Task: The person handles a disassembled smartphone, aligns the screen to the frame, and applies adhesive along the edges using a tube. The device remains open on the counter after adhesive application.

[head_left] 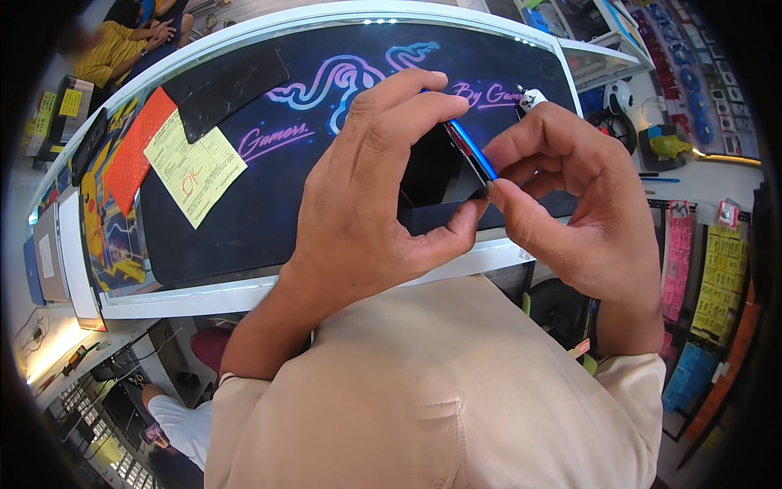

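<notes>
A smartphone (471,150) with a shiny blue edge and a dark glass face is held up over the dark desk mat, tilted so its long side shows. My left hand (358,183) wraps round it, fingers along the top and thumb at the lower edge. At the lower right corner, my right hand (590,183) pinches the blue side between thumb and fingers. A small white-and-black piece with a thin dark tip (531,99) pokes out past my right knuckles; its kind is unclear, and whether that hand holds it I cannot tell.
The desk mat (220,236) lies on a white-framed counter (195,305). To the left are a yellow slip (195,167), a red padded envelope (138,159) and a black flat sheet (224,85). Coloured label strips (718,277) hang at right. Other people sit at far left and lower left.
</notes>
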`<state>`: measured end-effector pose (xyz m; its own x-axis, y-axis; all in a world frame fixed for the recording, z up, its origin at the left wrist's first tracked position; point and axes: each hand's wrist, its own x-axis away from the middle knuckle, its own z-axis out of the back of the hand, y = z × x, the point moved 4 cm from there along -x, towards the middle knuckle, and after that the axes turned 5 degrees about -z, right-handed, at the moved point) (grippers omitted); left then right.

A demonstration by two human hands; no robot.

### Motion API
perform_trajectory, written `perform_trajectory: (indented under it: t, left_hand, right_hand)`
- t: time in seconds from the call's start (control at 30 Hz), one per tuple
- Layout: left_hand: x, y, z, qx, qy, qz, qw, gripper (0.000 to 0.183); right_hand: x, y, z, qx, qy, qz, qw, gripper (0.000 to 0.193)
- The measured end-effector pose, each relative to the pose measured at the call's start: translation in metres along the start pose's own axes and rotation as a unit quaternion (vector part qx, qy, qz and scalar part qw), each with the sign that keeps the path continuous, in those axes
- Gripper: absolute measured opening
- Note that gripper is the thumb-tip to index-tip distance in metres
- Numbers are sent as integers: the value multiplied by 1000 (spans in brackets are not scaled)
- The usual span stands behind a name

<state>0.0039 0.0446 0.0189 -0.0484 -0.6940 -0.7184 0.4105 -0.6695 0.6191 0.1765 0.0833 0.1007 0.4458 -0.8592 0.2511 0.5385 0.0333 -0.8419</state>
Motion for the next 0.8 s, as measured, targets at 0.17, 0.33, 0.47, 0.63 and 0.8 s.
perform_trajectory:
  t: [0.17,0.33,0.47,0.63,0.8]
  left_hand:
    - [-1,-1,-1,0,5,0,1000,81]
    - [-1,2,-3,16,-3,5,1000,83]
    - [-1,1,-4,17,-8,13,1000,89]
    - [3,-1,-2,36,-4,56,998,98]
    - [7,0,-2,32,21,72,997,101]
  right_hand:
    - [-4,-2,-2,-3,-8,8,1000,21]
    - [-12,-5,0,12,-18,21,1000,24]
    - [-24,-4,3,16,-57,10,998,24]
    - [-30,-6,5,0,-82,-23,996,20]
    - [-33,-8,3,0,-84,-39,996,17]
